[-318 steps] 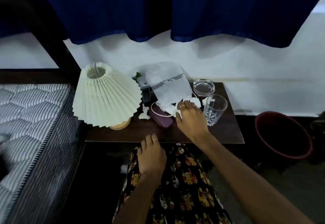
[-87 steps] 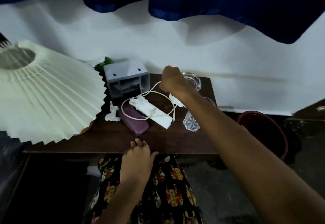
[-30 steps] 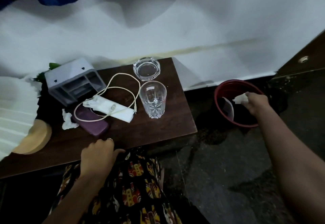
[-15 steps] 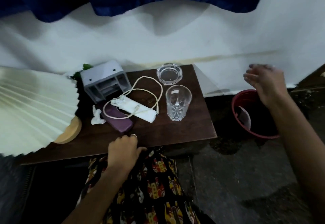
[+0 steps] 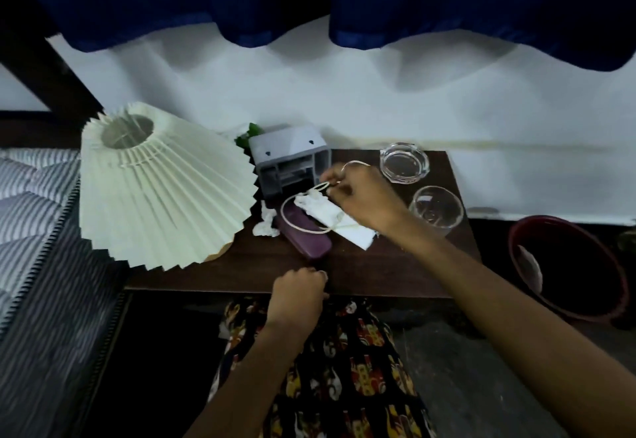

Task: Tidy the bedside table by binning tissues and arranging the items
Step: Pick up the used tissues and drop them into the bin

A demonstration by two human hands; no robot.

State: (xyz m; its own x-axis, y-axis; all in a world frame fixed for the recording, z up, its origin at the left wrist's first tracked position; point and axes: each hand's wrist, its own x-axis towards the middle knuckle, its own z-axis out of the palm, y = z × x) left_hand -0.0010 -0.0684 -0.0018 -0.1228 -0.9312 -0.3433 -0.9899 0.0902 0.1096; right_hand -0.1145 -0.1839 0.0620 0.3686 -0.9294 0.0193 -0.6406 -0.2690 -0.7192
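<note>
On the dark wooden bedside table (image 5: 385,272) a white tissue (image 5: 339,222) lies partly over a purple case (image 5: 306,232), with a cream cable (image 5: 292,208) looped around both. My right hand (image 5: 361,193) reaches over the tissue and pinches the cable's loop near the grey organiser (image 5: 290,158). A second crumpled tissue (image 5: 263,226) sits left of the case. My left hand (image 5: 297,294) rests closed on the table's front edge. A red bin (image 5: 564,265) stands on the floor to the right with white tissue inside.
A pleated cream lampshade (image 5: 161,189) fills the table's left side. A glass ashtray (image 5: 404,162) and a drinking glass (image 5: 435,208) stand at the right. A striped mattress (image 5: 38,248) lies at the far left. Blue curtains hang above the white wall.
My right hand came back from above the red bin, empty, to the middle of the table and took hold of the cable. The view swung left.
</note>
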